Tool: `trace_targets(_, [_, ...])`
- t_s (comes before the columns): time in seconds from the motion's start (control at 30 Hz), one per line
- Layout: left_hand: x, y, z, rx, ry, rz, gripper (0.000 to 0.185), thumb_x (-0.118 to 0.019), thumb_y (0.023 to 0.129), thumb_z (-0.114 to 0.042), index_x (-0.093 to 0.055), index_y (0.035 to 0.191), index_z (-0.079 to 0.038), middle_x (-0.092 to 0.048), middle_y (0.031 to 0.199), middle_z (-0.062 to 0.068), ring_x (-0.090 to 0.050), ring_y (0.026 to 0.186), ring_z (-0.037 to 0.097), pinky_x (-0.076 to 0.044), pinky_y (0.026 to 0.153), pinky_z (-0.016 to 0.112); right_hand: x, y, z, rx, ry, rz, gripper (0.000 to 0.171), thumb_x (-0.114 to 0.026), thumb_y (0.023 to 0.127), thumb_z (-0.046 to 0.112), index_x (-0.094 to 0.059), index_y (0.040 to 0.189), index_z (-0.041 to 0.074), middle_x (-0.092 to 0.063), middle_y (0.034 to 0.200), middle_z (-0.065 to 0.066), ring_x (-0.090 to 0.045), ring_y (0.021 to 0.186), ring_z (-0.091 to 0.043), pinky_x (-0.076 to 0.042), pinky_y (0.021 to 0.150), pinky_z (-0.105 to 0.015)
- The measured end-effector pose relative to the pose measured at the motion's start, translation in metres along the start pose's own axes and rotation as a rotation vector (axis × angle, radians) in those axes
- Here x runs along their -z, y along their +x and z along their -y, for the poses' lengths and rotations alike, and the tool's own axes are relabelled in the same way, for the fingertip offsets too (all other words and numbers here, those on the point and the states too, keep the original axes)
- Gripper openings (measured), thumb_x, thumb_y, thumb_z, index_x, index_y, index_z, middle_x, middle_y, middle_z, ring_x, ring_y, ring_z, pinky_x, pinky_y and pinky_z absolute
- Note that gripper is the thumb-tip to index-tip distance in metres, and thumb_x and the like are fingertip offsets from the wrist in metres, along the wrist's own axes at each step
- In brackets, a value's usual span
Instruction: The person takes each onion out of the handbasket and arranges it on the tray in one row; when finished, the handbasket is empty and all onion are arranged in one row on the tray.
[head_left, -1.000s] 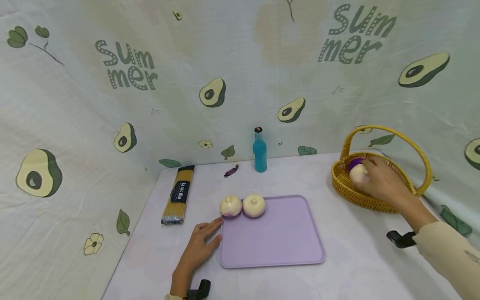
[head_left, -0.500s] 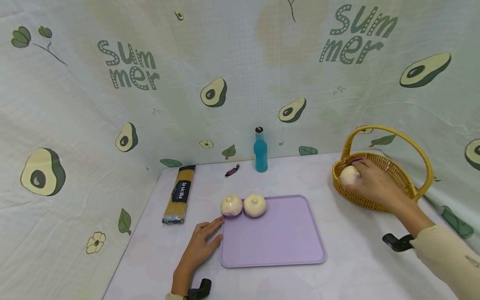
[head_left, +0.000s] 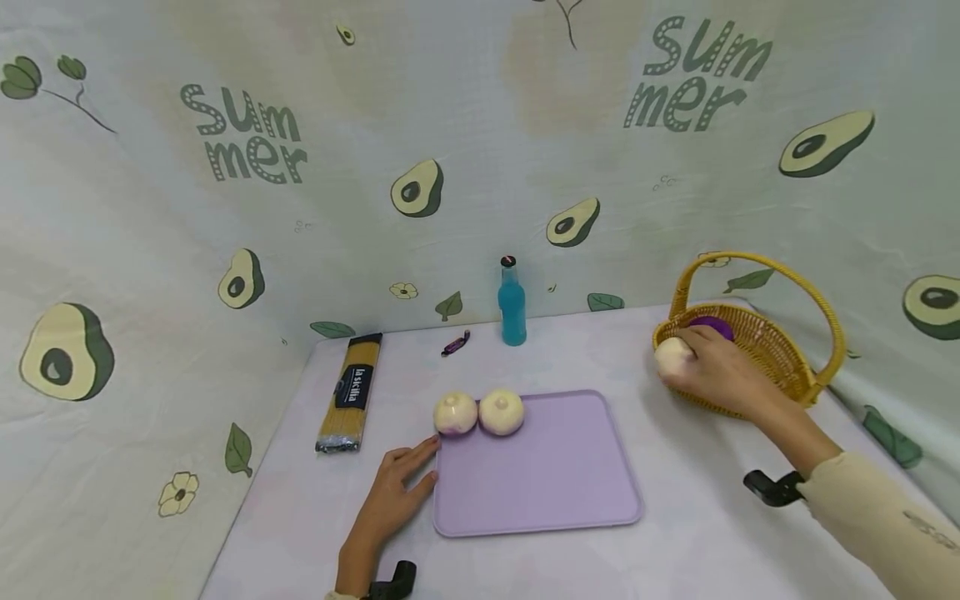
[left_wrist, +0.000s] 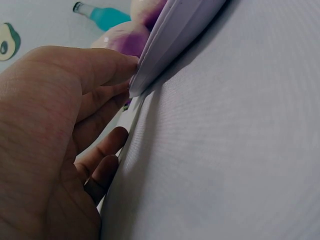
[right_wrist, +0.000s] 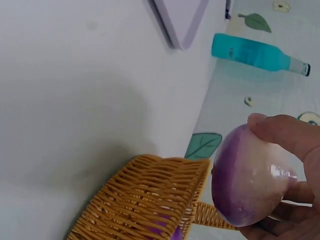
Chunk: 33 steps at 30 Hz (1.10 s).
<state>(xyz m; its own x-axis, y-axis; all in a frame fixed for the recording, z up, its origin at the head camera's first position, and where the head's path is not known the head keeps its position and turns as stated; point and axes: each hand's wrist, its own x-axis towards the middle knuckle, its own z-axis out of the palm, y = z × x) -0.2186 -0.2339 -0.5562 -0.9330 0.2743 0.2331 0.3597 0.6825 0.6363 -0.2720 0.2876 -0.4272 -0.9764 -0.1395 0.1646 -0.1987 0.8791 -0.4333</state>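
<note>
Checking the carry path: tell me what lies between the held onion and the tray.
Only bare tabletop between the onion and the tray, seen in the head view.

Even, soft, bright light from above; shadows faint, the clearest a soft one on the desk (head_left: 675,467) under the right hand (head_left: 720,375). Head view bends the backdrop at its edges. Left wrist view: the left hand (left_wrist: 45,150) fills the near field, slightly blurred. No glare.

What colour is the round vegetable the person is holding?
The round onion-like vegetable in the right hand is creamy white and purple, clearest in the right wrist view.
</note>
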Motion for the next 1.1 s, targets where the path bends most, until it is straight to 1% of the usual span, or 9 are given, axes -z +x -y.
trace_targets(0.1, [0.000,-0.002,0.001,-0.020,0.008,-0.026,0.049,-0.073,0.092,-0.018,-0.061,0.140,-0.020,-0.053,0.147,-0.009,-0.048,0.120,0.021,-0.041,0.100,0.052,-0.002,0.000,0.005,0.005,-0.001,0.019,0.079,-0.078,0.086,0.035,-0.044,0.143,-0.007,-0.041,0.140,-0.033,-0.043,0.123,-0.048,-0.039,0.097,-0.066])
trace_targets(0.2, [0.000,-0.001,0.001,-0.029,0.007,-0.027,0.049,-0.073,0.092,-0.019,-0.061,0.140,-0.019,-0.053,0.146,-0.008,-0.048,0.120,0.021,-0.040,0.101,0.052,-0.003,-0.001,0.008,0.020,-0.002,0.020,0.077,-0.079,0.085,0.033,-0.046,0.142,-0.006,-0.043,0.140,-0.033,-0.043,0.123,-0.048,-0.039,0.097,-0.066])
trace_targets(0.33, [0.000,0.000,-0.001,-0.010,-0.007,-0.015,0.050,-0.072,0.093,-0.020,-0.060,0.141,-0.019,-0.053,0.147,-0.009,-0.047,0.122,0.021,-0.039,0.102,0.053,-0.004,0.001,0.012,0.053,-0.010,0.002,0.074,-0.082,0.082,0.034,-0.051,0.136,-0.005,-0.046,0.136,-0.031,-0.047,0.119,-0.046,-0.042,0.094,-0.064])
trace_targets(0.47, [0.001,-0.001,-0.003,0.004,-0.015,-0.008,0.050,-0.072,0.093,-0.020,-0.060,0.141,-0.019,-0.052,0.147,-0.009,-0.047,0.122,0.022,-0.039,0.103,0.054,-0.008,0.004,0.018,0.081,-0.013,-0.008,0.075,-0.085,0.079,0.031,-0.053,0.133,-0.010,-0.048,0.134,-0.032,-0.049,0.118,-0.047,-0.042,0.096,-0.064])
trace_targets(0.6, [0.003,-0.002,-0.002,-0.005,-0.009,-0.016,0.049,-0.072,0.092,-0.018,-0.061,0.140,-0.019,-0.053,0.147,-0.008,-0.047,0.122,0.023,-0.039,0.102,0.055,-0.012,0.004,0.023,0.098,0.001,0.007,0.078,-0.086,0.078,0.029,-0.051,0.134,-0.013,-0.048,0.135,-0.033,-0.048,0.120,-0.048,-0.041,0.099,-0.063])
trace_targets(0.77, [0.003,-0.004,0.002,-0.017,0.017,-0.036,0.049,-0.073,0.092,-0.018,-0.062,0.139,-0.019,-0.054,0.146,-0.008,-0.048,0.120,0.022,-0.040,0.100,0.054,-0.017,0.003,0.030,0.112,0.010,0.036,0.080,-0.085,0.080,0.032,-0.050,0.137,-0.012,-0.047,0.138,-0.031,-0.048,0.122,-0.046,-0.042,0.099,-0.063])
trace_targets(0.9, [0.003,-0.003,0.003,-0.007,0.004,-0.020,0.049,-0.072,0.093,-0.019,-0.060,0.141,-0.020,-0.053,0.147,-0.008,-0.047,0.121,0.021,-0.040,0.101,0.054,-0.021,0.002,0.033,0.102,0.028,0.052,0.079,-0.084,0.081,0.030,-0.049,0.139,-0.010,-0.047,0.139,-0.031,-0.047,0.123,-0.046,-0.042,0.099,-0.063])
trace_targets(1.1, [0.003,-0.001,-0.002,0.009,-0.020,-0.004,0.050,-0.072,0.093,-0.020,-0.059,0.141,-0.020,-0.052,0.148,-0.007,-0.046,0.123,0.022,-0.038,0.103,0.055,-0.027,0.001,0.037,0.115,0.031,0.063,0.079,-0.084,0.081,0.031,-0.049,0.139,-0.010,-0.047,0.140,-0.030,-0.048,0.123,-0.046,-0.042,0.100,-0.062])
